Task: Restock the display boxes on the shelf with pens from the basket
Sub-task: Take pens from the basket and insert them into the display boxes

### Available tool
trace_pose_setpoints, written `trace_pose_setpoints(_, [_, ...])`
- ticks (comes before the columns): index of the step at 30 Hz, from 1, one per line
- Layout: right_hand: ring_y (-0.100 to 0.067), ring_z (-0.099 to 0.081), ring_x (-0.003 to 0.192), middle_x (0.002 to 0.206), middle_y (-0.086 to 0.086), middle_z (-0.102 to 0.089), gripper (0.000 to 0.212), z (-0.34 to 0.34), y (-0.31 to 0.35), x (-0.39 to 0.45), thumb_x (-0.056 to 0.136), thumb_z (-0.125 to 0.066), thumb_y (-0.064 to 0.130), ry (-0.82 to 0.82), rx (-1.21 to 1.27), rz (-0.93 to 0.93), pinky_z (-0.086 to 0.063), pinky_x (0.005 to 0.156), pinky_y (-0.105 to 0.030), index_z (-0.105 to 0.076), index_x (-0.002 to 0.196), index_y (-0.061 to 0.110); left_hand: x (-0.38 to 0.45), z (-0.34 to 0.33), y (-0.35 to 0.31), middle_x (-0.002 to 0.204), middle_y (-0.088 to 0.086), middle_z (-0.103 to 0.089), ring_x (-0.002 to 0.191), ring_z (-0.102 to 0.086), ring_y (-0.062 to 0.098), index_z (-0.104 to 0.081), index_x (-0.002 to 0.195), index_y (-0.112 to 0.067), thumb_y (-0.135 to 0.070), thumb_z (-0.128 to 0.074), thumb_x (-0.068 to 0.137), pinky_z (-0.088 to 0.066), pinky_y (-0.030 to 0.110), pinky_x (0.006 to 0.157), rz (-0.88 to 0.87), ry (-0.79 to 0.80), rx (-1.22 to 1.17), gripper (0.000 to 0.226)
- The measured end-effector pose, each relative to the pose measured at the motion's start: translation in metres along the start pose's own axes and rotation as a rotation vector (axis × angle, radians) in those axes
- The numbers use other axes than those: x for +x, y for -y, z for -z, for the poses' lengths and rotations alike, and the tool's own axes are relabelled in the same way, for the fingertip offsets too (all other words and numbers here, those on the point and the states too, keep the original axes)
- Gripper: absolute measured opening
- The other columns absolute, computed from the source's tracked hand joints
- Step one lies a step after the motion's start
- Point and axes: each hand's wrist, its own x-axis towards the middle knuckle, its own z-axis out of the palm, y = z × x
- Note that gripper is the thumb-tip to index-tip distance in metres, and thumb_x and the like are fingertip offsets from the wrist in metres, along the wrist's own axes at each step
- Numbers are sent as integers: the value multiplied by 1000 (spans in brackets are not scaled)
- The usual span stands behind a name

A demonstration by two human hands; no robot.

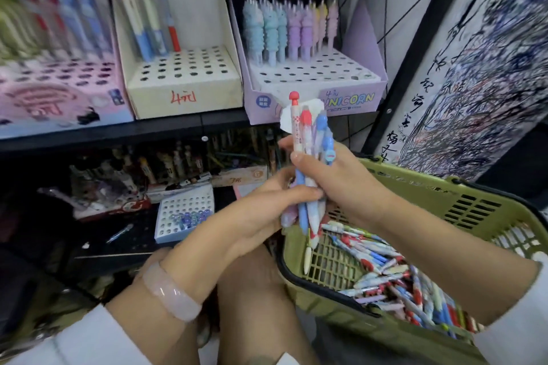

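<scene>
I hold a bunch of pens (310,169) upright between both hands, just above the near-left corner of the green basket (462,201). My right hand (347,184) wraps the bunch from the right: its fingers curl round the barrels at mid-height, and the thumb tip presses on the front of the red-capped pen. My left hand (261,213) comes in from the left and lower down, thumb laid across the barrels, the other fingers curled behind them, so the tips of the pens poke out below my palms and the caps stand clear above my right thumb. The tallest cap, a red mushroom shape, rises in front of the lower edge of the purple unicorn box (350,101).

More loose pens (394,281) lie heaped in the basket's floor, toward its right and near side.

On the shelf (178,127), the cream display box (184,80) in the middle holds only three pens in its back-left corner. The unicorn box at the right end has its back rows filled, and the pink box (59,92) at the left end has pens along its back. A pale bangle (172,293) sits on my left wrist.
</scene>
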Motion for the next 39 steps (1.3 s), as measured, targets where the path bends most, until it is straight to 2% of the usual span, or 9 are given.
trace_pose_setpoints(5, [-13,-62,69,79,-8,-65,25,-34,28,19,92,-55,24,49,2,11,-52,68,-27,-62,103,3,-24,18,-26,52,2,-61,48,-59,11,-56,81,-5,2,-46,90,-48,19,47,-130,-112,56,16])
trace_pose_setpoints(8, [-9,-62,60,69,-1,-65,20,-55,39,31,94,-54,25,84,32,49,-47,50,-16,-64,91,8,-34,33,-34,53,3,-61,48,-59,13,-59,79,-5,-1,-50,89,-47,20,45,-210,-277,124,14])
trace_pose_setpoints(11, [-2,-65,74,76,13,-67,11,-68,49,43,93,-53,32,116,98,84,-50,64,-15,-60,93,23,-43,54,-40,52,-1,-60,49,-56,12,-61,80,-10,-8,-51,91,-46,24,49,-271,-394,98,15])
trace_pose_setpoints(13, [-9,-65,89,94,4,-68,23,-75,54,52,92,-51,36,84,126,76,-54,78,-24,-57,105,19,-50,69,-44,52,-2,-60,50,-54,13,-60,82,-12,-14,-51,93,-44,27,52,-284,-438,114,15])
trace_pose_setpoints(21, [-3,-61,64,75,0,-66,9,-116,78,85,93,-54,15,94,34,159,-56,70,-19,-63,93,12,-73,118,-66,47,-1,-60,44,-58,7,-58,84,-12,-18,-48,95,-44,16,42,-348,-578,150,16])
trace_pose_setpoints(28, [0,-63,62,63,9,-67,9,-151,110,131,93,-54,13,86,50,257,-54,67,-16,-60,87,14,-92,172,-104,46,2,-62,44,-58,11,-58,57,-16,-23,-46,96,-43,23,50,-486,-895,299,41])
trace_pose_setpoints(32, [-4,-67,68,77,4,-68,10,-164,132,164,95,-51,19,-71,87,348,-56,71,-21,-59,95,13,-108,199,-123,48,11,-55,50,-52,23,-59,46,-22,-24,-48,95,-43,37,63,-494,-994,294,51])
trace_pose_setpoints(35, [-7,-66,75,82,0,-67,4,-170,144,193,94,-54,19,-242,-40,445,-55,72,-19,-56,92,15,-113,214,-125,57,8,-53,52,-48,22,-55,70,-13,-23,-50,95,-43,41,65,-479,-970,257,28])
trace_pose_setpoints(39, [0,-55,68,74,12,-55,6,-190,133,220,92,-57,17,-257,-337,521,-44,61,-4,-55,96,14,-113,222,-121,49,-2,-54,42,-48,14,-51,83,-15,-21,-48,95,-42,33,55,-486,-905,228,14])
